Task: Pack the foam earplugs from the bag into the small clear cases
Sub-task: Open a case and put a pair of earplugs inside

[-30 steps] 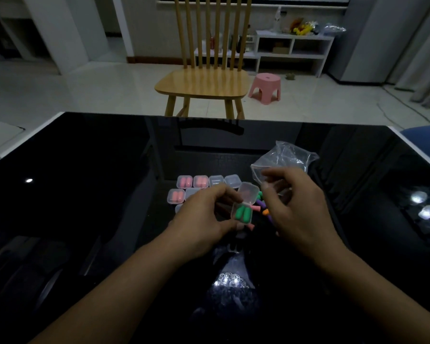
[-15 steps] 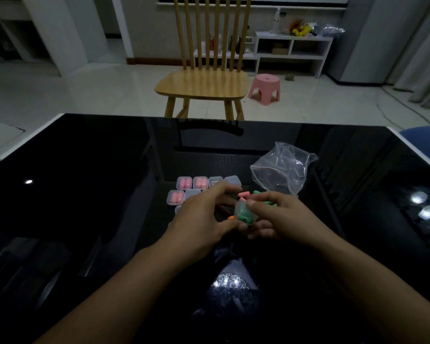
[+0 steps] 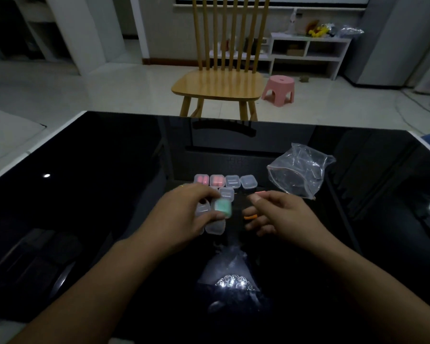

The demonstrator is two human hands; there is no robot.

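Observation:
My left hand [image 3: 184, 214] grips a small clear case [image 3: 222, 207] with green earplugs inside, its lid closed, just above the cluster of cases. My right hand [image 3: 281, 214] hovers to the right of it with curled fingers; a pink earplug [image 3: 260, 193] shows at its fingertips, and whether it pinches the plug is unclear. An orange earplug [image 3: 250, 216] lies on the black table under that hand. Two cases with pink earplugs [image 3: 209, 180] stand in the back row beside clear cases [image 3: 241, 182]. The clear plastic bag [image 3: 299, 171] lies at the right, behind my right hand.
The glossy black table [image 3: 97, 194] reflects lamps at the right edge and near me. More clear cases [image 3: 215, 225] sit under my left hand. Beyond the table stand a wooden chair [image 3: 219, 83], a pink stool [image 3: 279, 89] and a white shelf [image 3: 308, 52].
The green case's lid was closed with both hands. My right hand has let go and drawn right, and my left hand carries the case left toward the cluster.

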